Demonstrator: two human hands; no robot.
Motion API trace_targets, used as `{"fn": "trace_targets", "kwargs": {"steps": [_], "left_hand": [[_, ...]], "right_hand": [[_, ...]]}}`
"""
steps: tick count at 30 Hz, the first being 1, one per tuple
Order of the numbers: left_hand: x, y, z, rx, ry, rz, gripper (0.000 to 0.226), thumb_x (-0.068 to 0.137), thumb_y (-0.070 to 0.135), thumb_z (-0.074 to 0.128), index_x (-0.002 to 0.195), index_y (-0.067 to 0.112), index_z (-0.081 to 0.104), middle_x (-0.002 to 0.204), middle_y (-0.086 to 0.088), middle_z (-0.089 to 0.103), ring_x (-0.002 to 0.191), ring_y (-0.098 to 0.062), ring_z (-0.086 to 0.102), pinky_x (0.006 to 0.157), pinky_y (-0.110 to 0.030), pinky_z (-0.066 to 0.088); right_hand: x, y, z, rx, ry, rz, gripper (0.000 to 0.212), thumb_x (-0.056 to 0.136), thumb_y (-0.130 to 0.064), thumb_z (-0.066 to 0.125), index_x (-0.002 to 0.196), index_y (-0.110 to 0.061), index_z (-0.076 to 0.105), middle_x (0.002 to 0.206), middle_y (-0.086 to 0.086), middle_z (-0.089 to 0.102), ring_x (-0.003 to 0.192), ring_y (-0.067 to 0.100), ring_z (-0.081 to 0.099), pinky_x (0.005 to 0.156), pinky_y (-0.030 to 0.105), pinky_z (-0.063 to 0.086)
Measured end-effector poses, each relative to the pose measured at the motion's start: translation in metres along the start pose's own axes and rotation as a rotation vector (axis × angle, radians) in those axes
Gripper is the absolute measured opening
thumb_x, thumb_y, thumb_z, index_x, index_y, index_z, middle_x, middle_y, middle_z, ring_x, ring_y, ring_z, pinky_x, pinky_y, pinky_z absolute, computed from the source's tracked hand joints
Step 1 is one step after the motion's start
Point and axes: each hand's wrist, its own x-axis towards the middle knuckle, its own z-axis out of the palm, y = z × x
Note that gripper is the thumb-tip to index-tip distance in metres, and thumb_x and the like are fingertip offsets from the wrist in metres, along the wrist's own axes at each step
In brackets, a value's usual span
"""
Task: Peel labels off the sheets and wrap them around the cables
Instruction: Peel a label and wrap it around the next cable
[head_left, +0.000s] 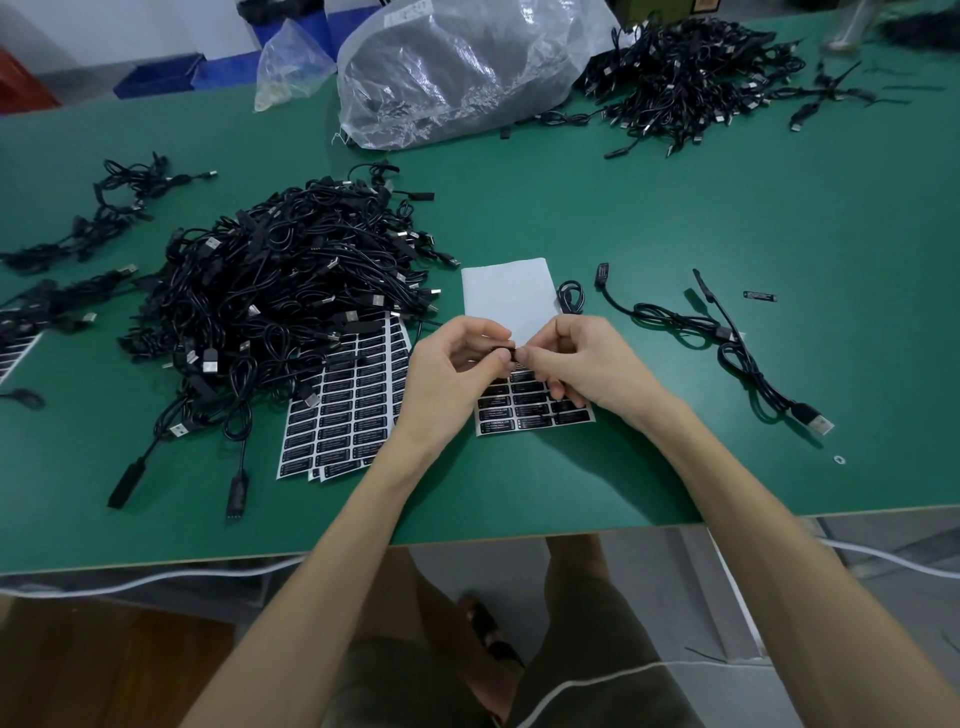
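Observation:
My left hand and my right hand meet above a partly used label sheet, its upper half bare white backing. Both pinch a small black cable piece between thumbs and fingertips; whether a label is on it I cannot tell. A loop of that cable shows just behind my right hand. A stack of full black label sheets lies to the left. A large heap of black USB cables sits further left.
Two loose cables lie to the right, with one stray label beyond them. A second cable heap and a big plastic bag stand at the back. The table's front edge runs below my forearms.

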Motion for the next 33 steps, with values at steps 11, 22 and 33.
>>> {"fn": "trace_targets", "kwargs": {"steps": [11, 22, 33], "left_hand": [[0.001, -0.001, -0.005, -0.09, 0.06, -0.054, 0.014, 0.093, 0.0, 0.072, 0.106, 0.006, 0.071, 0.092, -0.006, 0.076, 0.084, -0.024, 0.074, 0.083, -0.034, 0.061], [0.0, 0.001, 0.0, 0.096, -0.012, -0.026, 0.013, 0.094, 0.002, 0.071, 0.105, 0.009, 0.075, 0.094, -0.011, 0.075, 0.077, -0.015, 0.073, 0.079, -0.026, 0.058], [-0.002, 0.004, 0.002, 0.005, -0.026, -0.027, 0.016, 0.096, -0.004, 0.067, 0.103, 0.008, 0.074, 0.088, -0.004, 0.074, 0.073, -0.021, 0.07, 0.071, -0.031, 0.06]], "right_hand": [[0.0, 0.003, 0.001, -0.005, -0.002, -0.037, 0.015, 0.104, -0.03, 0.06, 0.1, -0.019, 0.069, 0.072, 0.005, 0.075, 0.049, 0.016, 0.06, 0.04, 0.024, 0.044], [-0.001, 0.008, 0.001, 0.005, 0.024, -0.083, 0.009, 0.101, -0.016, 0.065, 0.094, -0.017, 0.07, 0.069, 0.002, 0.072, 0.053, 0.02, 0.063, 0.039, 0.024, 0.043], [0.0, 0.011, 0.001, -0.036, 0.062, -0.084, 0.015, 0.103, -0.022, 0.063, 0.091, -0.016, 0.07, 0.066, 0.001, 0.071, 0.049, 0.023, 0.061, 0.038, 0.026, 0.044]]}}
